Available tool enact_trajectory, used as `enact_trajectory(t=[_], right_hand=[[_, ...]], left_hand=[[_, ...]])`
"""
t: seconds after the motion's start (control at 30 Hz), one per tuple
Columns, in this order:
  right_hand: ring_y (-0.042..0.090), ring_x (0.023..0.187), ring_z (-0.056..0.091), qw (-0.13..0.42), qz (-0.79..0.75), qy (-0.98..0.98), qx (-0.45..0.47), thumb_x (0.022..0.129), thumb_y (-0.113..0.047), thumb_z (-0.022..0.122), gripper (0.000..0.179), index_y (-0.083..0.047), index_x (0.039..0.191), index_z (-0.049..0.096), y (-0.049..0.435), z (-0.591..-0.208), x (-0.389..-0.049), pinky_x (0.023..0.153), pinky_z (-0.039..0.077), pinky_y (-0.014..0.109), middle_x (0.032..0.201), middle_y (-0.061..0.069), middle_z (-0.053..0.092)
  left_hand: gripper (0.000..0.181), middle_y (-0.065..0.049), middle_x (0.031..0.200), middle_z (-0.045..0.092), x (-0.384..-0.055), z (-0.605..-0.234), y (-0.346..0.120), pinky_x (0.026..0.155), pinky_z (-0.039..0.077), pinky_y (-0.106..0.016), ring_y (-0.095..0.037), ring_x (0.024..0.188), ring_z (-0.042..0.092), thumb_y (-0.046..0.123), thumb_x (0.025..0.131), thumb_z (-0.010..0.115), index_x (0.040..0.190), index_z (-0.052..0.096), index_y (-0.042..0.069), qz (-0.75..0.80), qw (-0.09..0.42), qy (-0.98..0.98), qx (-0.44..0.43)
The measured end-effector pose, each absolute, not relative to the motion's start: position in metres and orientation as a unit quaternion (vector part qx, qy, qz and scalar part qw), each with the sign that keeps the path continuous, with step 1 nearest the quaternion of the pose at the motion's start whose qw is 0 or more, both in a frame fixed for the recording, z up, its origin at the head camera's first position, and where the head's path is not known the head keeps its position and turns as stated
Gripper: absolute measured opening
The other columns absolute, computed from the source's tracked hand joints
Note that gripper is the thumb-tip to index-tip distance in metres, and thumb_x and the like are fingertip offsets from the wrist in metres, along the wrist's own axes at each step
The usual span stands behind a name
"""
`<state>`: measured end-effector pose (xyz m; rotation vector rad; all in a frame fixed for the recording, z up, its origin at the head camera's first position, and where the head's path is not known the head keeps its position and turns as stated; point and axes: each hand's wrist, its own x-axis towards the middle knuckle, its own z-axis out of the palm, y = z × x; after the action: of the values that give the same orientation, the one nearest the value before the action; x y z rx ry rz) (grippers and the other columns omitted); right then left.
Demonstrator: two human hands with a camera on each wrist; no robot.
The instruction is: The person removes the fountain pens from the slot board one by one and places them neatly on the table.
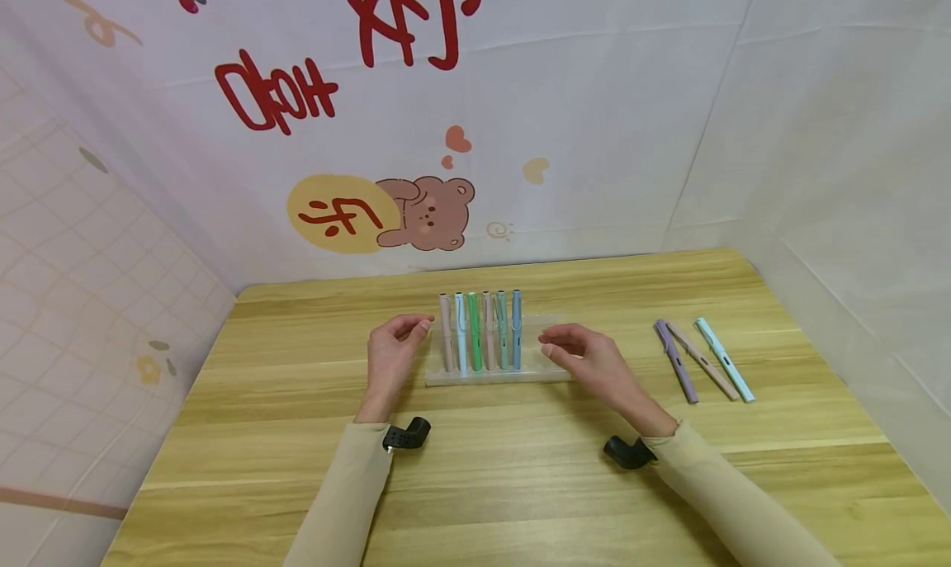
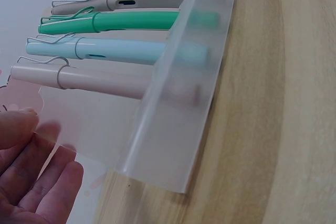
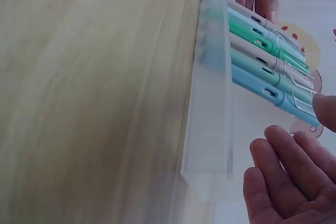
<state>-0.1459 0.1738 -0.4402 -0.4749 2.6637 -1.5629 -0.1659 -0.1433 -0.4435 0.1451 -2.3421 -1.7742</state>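
Note:
A clear plastic pen stand (image 1: pixel 546 375) sits on the table and holds several capped pens side by side, among them a green pen (image 2: pixel 113 22), a light blue pen (image 2: pixel 121 50) and a blue pen (image 3: pixel 257 85). My left hand (image 1: pixel 397 348) pinches the upper left edge of the stand's back panel (image 2: pixel 89 124), thumb in front and a fingertip showing through behind. Around the bare right end of the stand, my right hand (image 1: pixel 590 359) hovers with its fingers spread and relaxed. Between its thumb (image 3: pixel 326 111) and fingers there is nothing.
On the table to the right lie a purple pen (image 1: pixel 676 361), a pinkish-beige pen (image 1: pixel 702 361) and a pale blue pen (image 1: pixel 725 359). A printed white cloth (image 1: pixel 594 121) hangs behind the wooden table (image 1: pixel 505 484). Each wrist wears a black camera band.

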Motion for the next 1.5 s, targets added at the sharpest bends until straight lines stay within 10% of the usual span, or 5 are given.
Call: enact_trajectory(t=[1.5], right_hand=[[0.026,0.107,0.070,0.026,-0.515,0.850,-0.109,0.102,-0.021,0.068,0.034,-0.001,0.129,0.065,0.128,-0.448,-0.161,0.094,0.057,0.044,0.116,0.011,0.074]], left_hand=[[0.017,-0.015,0.111,0.077,-0.166,-0.446,-0.144,0.080,0.052,-0.015,-0.026,0.102,0.072,0.012,0.100,0.070,0.109,0.077,0.000,-0.595,0.106,-0.795,0.047]])
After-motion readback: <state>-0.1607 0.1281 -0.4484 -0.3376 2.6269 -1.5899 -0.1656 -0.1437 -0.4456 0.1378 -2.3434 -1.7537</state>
